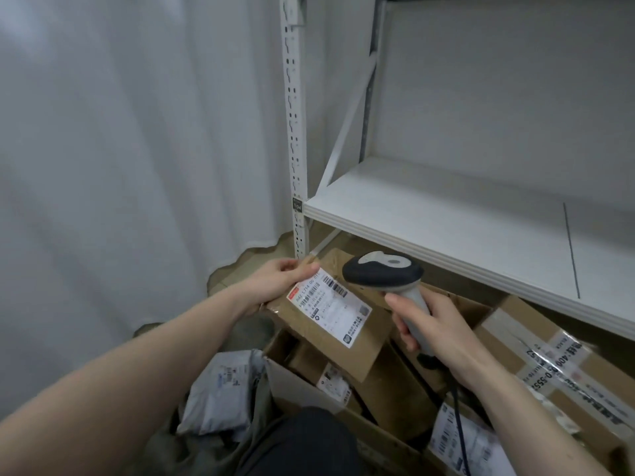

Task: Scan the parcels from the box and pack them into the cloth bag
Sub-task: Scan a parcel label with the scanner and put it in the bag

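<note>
My left hand [280,280] grips the far left corner of a flat brown cardboard parcel [357,341] and holds it tilted above the open cardboard box [295,383]. A white shipping label [330,309] with barcodes faces up on it. My right hand [436,324] grips the handle of a grey and black barcode scanner [383,271], whose head hangs just above and to the right of the label. More brown parcels [319,365] lie inside the box. A grey cloth bag [240,427] at lower left holds a grey plastic mailer [220,389].
A white metal shelf [464,228] juts out above the box on the right. A taped carton [556,376] lies under it at the right. White curtain [120,166] hangs at the left. The scanner cable [458,431] runs down past my right wrist. My dark-trousered knee [309,441] is at the bottom.
</note>
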